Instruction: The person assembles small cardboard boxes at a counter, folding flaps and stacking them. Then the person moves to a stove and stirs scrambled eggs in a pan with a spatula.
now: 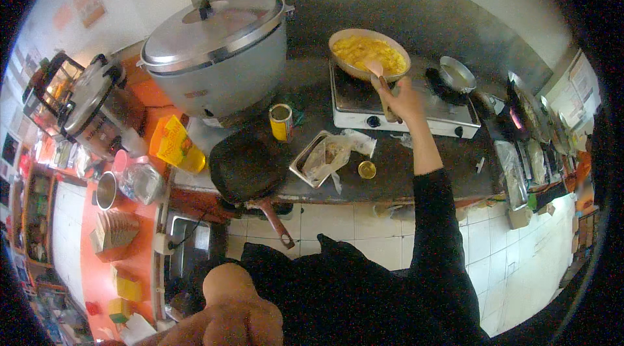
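Observation:
My right hand (404, 100) is closed around the handle of a spatula (376, 69) whose pale pinkish blade rests in the food. A light-coloured frying pan (334, 38) full of yellow scrambled egg (364, 49) sits on the left burner of a white two-burner gas stove (416, 126). Close to the camera at the bottom, my left hand (244, 317) is bent near my body; its fingers are mostly hidden, so their grip cannot be made out.
Left of the stove stand a large lidded grey cooker (227, 79), a dark frying pan (244, 167) overhanging the counter edge, a yellow can (281, 126) and a metal tray (312, 167) with a plastic bag. A small pan (457, 74) rests by the right burner.

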Tool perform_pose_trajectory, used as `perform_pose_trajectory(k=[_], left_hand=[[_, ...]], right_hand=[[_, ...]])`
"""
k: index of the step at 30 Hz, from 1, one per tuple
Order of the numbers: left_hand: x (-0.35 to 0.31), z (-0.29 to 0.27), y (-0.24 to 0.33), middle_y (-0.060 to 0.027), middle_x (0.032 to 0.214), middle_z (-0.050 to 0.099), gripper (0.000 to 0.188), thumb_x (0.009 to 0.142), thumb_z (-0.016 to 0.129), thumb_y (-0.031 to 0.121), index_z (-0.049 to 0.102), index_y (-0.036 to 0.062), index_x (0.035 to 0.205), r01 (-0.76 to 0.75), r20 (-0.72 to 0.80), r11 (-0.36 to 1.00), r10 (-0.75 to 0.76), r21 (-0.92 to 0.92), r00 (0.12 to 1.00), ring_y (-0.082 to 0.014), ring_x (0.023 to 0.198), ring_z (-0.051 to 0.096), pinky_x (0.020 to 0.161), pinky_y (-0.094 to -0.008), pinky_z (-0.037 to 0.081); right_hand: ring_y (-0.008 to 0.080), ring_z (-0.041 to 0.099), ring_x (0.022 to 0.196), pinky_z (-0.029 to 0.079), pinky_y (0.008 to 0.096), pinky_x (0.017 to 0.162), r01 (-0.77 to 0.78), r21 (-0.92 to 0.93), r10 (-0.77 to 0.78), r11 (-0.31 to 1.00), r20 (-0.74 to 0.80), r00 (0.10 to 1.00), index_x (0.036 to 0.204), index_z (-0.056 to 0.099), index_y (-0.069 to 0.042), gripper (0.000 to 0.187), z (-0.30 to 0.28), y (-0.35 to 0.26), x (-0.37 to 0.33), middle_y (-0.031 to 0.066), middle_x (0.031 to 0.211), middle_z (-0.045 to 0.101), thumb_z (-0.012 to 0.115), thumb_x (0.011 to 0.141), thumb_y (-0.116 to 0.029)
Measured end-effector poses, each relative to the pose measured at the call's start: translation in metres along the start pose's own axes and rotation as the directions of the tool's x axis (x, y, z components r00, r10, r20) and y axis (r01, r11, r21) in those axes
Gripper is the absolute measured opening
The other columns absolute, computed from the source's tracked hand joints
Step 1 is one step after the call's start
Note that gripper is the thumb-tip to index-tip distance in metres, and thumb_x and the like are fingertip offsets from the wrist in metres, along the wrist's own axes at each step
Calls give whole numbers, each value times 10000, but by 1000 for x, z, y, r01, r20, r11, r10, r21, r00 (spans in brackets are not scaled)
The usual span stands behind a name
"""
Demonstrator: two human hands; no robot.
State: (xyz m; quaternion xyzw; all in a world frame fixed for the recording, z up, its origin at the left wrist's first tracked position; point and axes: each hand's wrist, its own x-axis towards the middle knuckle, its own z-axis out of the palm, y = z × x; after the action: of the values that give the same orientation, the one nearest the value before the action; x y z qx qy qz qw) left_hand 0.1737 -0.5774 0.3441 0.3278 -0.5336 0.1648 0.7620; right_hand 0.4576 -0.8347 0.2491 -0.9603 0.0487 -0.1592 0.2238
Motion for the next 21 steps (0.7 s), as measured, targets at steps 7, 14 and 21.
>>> perform_pose_trajectory(k=[7, 14, 21], left_hand=[[14, -6, -35, -52, 749, 470, 274, 834, 495, 319, 421, 77, 938, 3, -17, 997, -4, -78, 1000, -156, 666, 460, 629, -297, 359], [20, -49, -170, -33, 672, 467, 248, 826, 513, 314, 419, 94, 891, 324, -409, 932, -363, -164, 837, -125, 584, 464, 575, -269, 355], [-49, -127, -363, -80, 939, 562, 318, 853, 502, 228, 413, 54, 1104, 823, -494, 371, -860, -430, 129, -181, 845, 529, 769, -272, 410]], right_hand=[[349, 588, 842, 465, 411, 730, 163, -210, -27, 964, 532, 846, 1137, 379, -18, 498, 19, 24, 65, 251, 921, 574, 585, 743, -244], [323, 606, 763, 480, 439, 638, 326, -440, -231, 837, 256, 939, 1065, 451, -62, 290, -19, 75, 106, 181, 820, 604, 477, 815, -207], [293, 613, 777, 474, 442, 611, 356, -722, -351, 593, 166, 921, 899, 626, -83, 230, -49, 61, 186, 122, 827, 626, 470, 804, -223]])
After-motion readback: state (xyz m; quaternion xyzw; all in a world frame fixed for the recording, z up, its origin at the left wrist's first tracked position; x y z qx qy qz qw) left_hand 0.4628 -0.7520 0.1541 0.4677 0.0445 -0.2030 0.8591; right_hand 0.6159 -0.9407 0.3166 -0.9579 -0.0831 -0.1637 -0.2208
